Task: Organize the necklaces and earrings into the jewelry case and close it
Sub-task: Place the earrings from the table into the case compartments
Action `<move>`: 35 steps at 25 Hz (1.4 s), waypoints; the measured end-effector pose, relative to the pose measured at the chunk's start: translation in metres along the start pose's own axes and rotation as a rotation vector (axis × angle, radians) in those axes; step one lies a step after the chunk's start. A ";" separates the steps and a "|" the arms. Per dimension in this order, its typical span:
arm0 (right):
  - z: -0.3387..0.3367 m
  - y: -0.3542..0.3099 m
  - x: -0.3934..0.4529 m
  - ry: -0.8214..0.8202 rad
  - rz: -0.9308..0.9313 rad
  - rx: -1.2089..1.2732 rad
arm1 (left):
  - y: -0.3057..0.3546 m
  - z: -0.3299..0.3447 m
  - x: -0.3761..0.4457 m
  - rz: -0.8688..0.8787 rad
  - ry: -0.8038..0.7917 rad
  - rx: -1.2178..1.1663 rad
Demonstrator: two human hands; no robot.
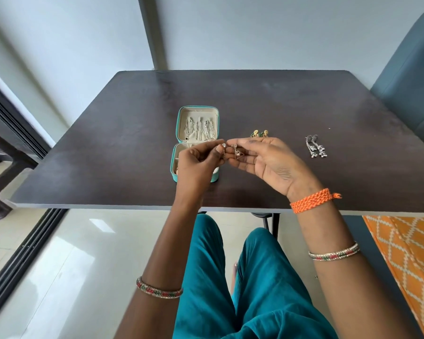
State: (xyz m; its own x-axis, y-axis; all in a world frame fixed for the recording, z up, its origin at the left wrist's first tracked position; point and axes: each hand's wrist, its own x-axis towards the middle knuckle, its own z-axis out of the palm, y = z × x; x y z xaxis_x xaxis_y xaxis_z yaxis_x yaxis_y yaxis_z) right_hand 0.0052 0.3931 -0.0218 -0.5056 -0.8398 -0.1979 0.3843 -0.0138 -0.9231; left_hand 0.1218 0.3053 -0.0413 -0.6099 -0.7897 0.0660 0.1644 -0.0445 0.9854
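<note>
- Head view looks down at a dark table [113,143] with a small teal jewelry case [197,143] lying open on it, lid flat toward the far side.
- Necklaces [200,129] hang in a row inside the lid, chains side by side against the beige lining.
- Most of the case's lower half is hidden behind the left hand [198,165], so what's in there is hard to tell.
- That left hand is curled, fingertips pinching a small round-stone earring [223,145] just above the near half of the case.
- Right hand [267,160] is palm up with fingers loosely bent, thumb and forefinger pinching the top of a second earring, a triangle earring [238,154], which dangles over the fingers.
- Both hands nearly meet, the two earrings just beside each other.
- Still out on the table: a gold and green pair of earrings [260,133] just past the right hand's fingers, and a long silver pair of earrings [316,148] farther to the right, well apart from the case.
- An orange woven band [311,200] wraps the right wrist, and there's a beaded bangle [333,252] up that forearm, with another bangle [158,288] on the left one.
</note>
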 end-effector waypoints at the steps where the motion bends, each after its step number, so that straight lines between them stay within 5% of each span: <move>1: 0.003 0.001 0.001 -0.003 0.015 0.012 | 0.000 -0.003 0.001 -0.001 0.014 0.005; 9: 0.027 0.007 0.022 0.017 -0.042 -0.199 | 0.005 -0.031 0.014 0.016 0.011 0.146; 15: 0.031 0.021 0.058 0.168 -0.234 -0.487 | -0.004 -0.048 0.050 0.055 0.163 0.570; 24: 0.018 0.046 0.075 0.171 -0.357 -0.324 | -0.026 -0.027 0.056 0.160 0.328 1.088; 35: 0.020 0.045 0.076 0.140 -0.337 -0.331 | -0.026 -0.030 0.066 -0.002 0.315 1.107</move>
State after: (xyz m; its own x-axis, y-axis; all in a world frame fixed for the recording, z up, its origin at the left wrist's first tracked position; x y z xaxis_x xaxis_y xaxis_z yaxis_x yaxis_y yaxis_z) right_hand -0.0004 0.3182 -0.0718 -0.6670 -0.7371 0.1083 -0.0727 -0.0802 -0.9941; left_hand 0.1003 0.2358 -0.0674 -0.3633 -0.9150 0.1756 -0.7024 0.3928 0.5936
